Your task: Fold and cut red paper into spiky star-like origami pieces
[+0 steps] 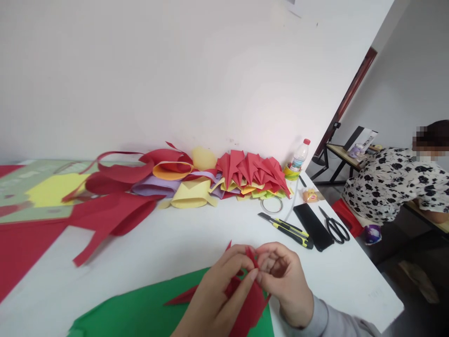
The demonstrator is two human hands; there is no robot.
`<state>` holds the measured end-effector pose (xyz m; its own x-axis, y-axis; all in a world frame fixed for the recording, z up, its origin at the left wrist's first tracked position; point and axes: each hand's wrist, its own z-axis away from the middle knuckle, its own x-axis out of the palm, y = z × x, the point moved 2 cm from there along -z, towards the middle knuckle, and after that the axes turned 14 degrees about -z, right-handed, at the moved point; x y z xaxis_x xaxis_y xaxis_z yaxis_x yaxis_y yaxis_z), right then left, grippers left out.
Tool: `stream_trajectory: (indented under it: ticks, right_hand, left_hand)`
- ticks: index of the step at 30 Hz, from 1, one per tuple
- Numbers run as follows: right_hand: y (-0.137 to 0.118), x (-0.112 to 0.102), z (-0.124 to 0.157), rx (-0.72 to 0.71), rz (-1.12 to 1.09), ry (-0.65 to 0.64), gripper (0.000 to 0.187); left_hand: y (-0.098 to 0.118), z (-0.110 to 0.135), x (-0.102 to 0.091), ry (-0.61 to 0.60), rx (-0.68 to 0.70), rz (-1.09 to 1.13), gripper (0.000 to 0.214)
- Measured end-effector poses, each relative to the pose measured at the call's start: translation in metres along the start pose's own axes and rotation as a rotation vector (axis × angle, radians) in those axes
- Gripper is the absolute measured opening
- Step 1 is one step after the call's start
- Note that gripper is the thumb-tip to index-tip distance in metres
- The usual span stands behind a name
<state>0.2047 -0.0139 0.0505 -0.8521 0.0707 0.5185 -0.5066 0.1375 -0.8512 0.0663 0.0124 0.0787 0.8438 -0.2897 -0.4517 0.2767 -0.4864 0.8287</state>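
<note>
My left hand (219, 292) and my right hand (284, 278) meet low in the middle of the view, both pinching a folded piece of red paper (250, 309). The fingers of each hand are closed on its upper folds. The paper hangs just above a green sheet (140, 311) that lies on the white table (182, 238) at the near edge.
A heap of folded red, yellow and purple paper (252, 175) lies along the wall, with loose red strips (112, 213) to the left. Two utility knives (286, 229), a black case (313, 226), scissors (335, 227), a tape ring (271, 204) and a water bottle (299, 158) lie right. A person in a floral top (396, 182) sits at another desk.
</note>
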Motion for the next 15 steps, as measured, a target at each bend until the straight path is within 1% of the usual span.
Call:
stream_trajectory:
  ticks: [4,6,11,13,15]
  right_hand:
    - [-0.0035,0.0021,0.0018,-0.049,-0.038,-0.026,0.031]
    - [-0.0051,0.002,0.0021,-0.069,-0.054,-0.049,0.029]
    - [-0.0064,0.0017,0.0025,-0.097,-0.059,-0.105,0.024]
    - [-0.0065,0.0018,0.0029,-0.105,-0.044,-0.098,0.025]
    - [-0.0069,0.0016,0.0034,-0.109,-0.007,-0.064,0.026]
  left_hand:
    - [-0.0004,0.0002,0.0018,0.016,-0.122,0.147,0.023]
    - [-0.0006,0.0005,0.0032,0.016,-0.152,0.204,0.023]
    - [-0.0046,0.0,0.0057,-0.022,-0.175,0.281,0.018]
    - [-0.0064,-0.0006,0.0058,-0.041,-0.173,0.293,0.016]
    - [-0.0078,-0.0013,0.0057,-0.063,-0.197,0.312,0.017]
